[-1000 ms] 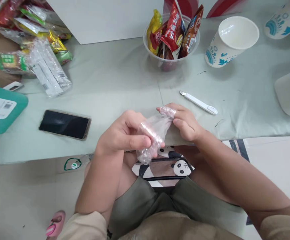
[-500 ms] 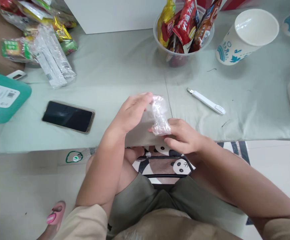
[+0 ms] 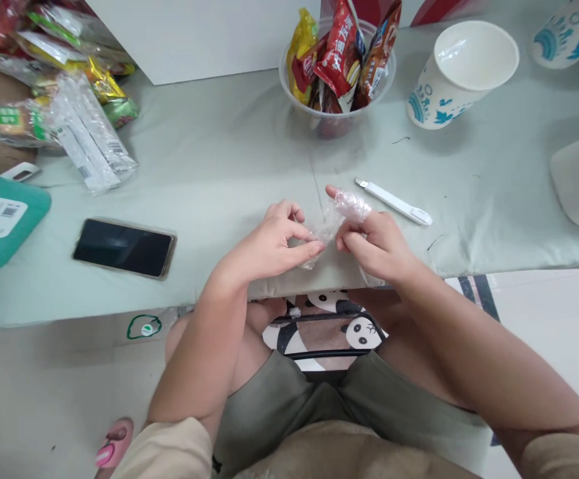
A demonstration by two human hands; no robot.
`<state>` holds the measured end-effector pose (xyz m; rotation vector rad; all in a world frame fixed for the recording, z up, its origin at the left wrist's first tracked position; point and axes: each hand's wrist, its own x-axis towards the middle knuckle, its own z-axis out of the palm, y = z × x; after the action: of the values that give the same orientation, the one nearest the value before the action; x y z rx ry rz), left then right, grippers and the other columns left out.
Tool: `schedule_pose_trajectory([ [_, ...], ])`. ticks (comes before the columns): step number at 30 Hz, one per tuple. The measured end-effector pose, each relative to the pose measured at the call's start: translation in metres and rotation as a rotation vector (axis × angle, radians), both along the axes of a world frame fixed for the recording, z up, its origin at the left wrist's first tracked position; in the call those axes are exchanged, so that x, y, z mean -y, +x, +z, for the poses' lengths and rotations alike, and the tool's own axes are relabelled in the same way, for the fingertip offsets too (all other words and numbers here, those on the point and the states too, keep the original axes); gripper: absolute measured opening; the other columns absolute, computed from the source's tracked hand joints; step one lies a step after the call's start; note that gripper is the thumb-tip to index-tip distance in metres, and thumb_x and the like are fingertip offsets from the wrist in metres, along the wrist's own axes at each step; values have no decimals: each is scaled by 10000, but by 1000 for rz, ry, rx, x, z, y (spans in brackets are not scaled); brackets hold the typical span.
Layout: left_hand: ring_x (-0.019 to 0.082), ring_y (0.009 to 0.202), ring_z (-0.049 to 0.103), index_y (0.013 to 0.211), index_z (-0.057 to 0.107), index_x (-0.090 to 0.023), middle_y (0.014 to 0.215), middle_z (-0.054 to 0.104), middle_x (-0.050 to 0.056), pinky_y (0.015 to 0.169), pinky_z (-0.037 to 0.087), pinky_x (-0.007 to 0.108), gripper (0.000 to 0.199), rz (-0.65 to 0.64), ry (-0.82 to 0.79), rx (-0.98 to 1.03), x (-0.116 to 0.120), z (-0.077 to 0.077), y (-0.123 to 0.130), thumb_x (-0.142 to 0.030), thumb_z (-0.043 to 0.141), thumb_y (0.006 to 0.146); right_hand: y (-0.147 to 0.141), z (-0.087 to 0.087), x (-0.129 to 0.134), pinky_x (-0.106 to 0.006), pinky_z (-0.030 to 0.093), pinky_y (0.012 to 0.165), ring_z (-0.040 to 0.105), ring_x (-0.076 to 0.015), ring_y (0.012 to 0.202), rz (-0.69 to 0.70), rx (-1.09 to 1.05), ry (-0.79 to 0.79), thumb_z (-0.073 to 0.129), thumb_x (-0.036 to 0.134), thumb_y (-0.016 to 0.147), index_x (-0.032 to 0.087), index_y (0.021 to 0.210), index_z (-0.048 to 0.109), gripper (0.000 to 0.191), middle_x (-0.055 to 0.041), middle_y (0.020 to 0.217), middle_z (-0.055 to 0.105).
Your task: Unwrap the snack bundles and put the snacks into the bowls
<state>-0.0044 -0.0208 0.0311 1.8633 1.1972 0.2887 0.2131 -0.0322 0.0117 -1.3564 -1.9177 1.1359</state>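
Clear crinkled plastic film [image 3: 353, 205] is wound around the outstretched index finger of my right hand [image 3: 380, 245], whose tip pokes out beyond it. The other fingers of that hand are curled in. A loose stretch of the film runs across to my left hand [image 3: 273, 245], which pinches it between thumb and fingers. Both hands are just above the front edge of the cloth-covered table [image 3: 209, 159]. A white utility knife [image 3: 394, 201] lies just beyond my right hand, its tip pointing to the far left.
To the left lie a phone [image 3: 124, 247], a green container [image 3: 7, 216] and a pile of packaged snacks [image 3: 92, 130]. At the back stand a clear plastic bowl [image 3: 289, 83] of snack packets and a paper cup [image 3: 449, 93]. More cups are on the right.
My right index finger has swung up and outward with the film around it. My left hand has come down and now pinches the film's loose stretch. The view has shifted slightly.
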Motion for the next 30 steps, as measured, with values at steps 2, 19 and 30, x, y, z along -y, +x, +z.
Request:
schedule_pose_trajectory([
  [2,328,1462,395,712,789,-209,1440,488,99,1229,378,511,304,6,61,45,3,2,3,-415,673,903,-2,-2,-1,-319,439,626,483,-162,524,-40,126,42,447,179,786,153,1506,570,730,39,550,535],
  [19,389,1637,147,692,785,-217,1759,183,-97,1328,239,580,300,-24,256,234,6,-11,-3,-364,680,932,-12,-7,-5,-332,554,722,633,-164,687,40,-640,-526,590,190,716,273,1619,302,951,54,732,655],
  [30,354,1637,191,704,796,-211,1748,245,-44,1329,301,493,322,-23,125,265,0,-15,-6,-362,637,939,-5,-1,-9,-501,606,872,704,-272,1130,59,-844,-622,503,333,731,459,1584,247,899,-30,1454,623],
])
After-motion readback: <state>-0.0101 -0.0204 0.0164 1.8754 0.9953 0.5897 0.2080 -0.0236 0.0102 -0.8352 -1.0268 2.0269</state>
